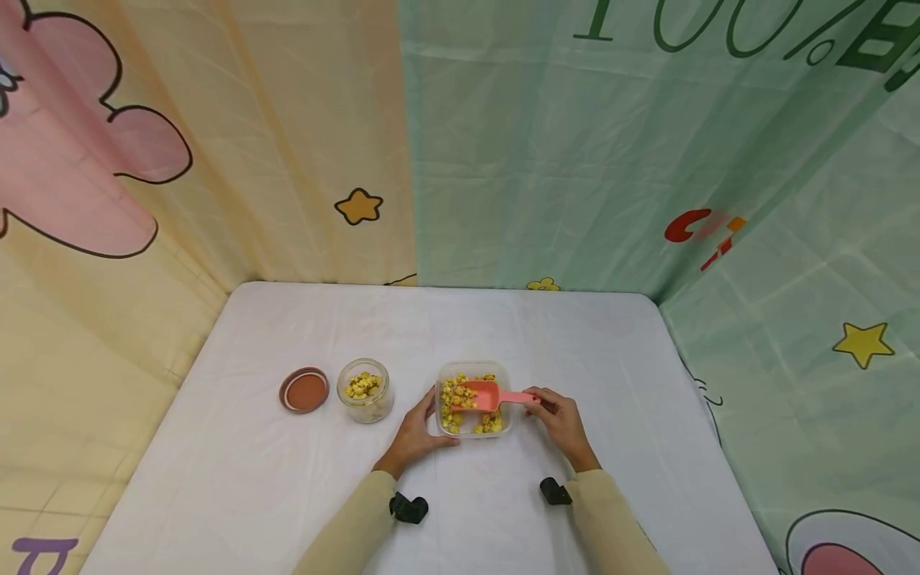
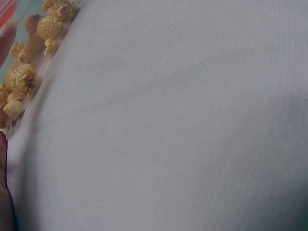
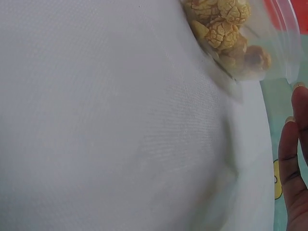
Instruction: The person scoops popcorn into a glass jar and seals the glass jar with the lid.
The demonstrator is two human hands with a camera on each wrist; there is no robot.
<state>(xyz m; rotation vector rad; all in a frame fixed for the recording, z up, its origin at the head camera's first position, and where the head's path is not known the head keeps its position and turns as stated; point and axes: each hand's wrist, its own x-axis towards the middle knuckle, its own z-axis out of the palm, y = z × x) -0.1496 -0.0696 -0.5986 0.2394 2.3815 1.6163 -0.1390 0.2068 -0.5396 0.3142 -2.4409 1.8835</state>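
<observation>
A clear plastic container [image 1: 470, 366] of yellow popcorn [image 1: 451, 394] stands in front of me. My left hand [image 1: 415, 435] holds it by the left side, thumb along the near edge. With my right hand [image 1: 564, 423] I grip the handle of a pink scoop [image 1: 490, 396] from the right. The scoop's bowl lies over the container, with popcorn at its left end. In the left wrist view, popcorn [image 2: 20, 79] shows at the upper left. The right wrist view has the container's wall [image 3: 255, 38] and two fingers [image 3: 290, 159] below its rim.
Left of the container, a glass jar [image 1: 366, 414] with popcorn inside stands uncovered. Beside it lies a round brown lid [image 1: 305, 390]. All stand on a white-covered table [image 1: 575, 343], with printed curtains [image 1: 489, 184] behind and at the sides.
</observation>
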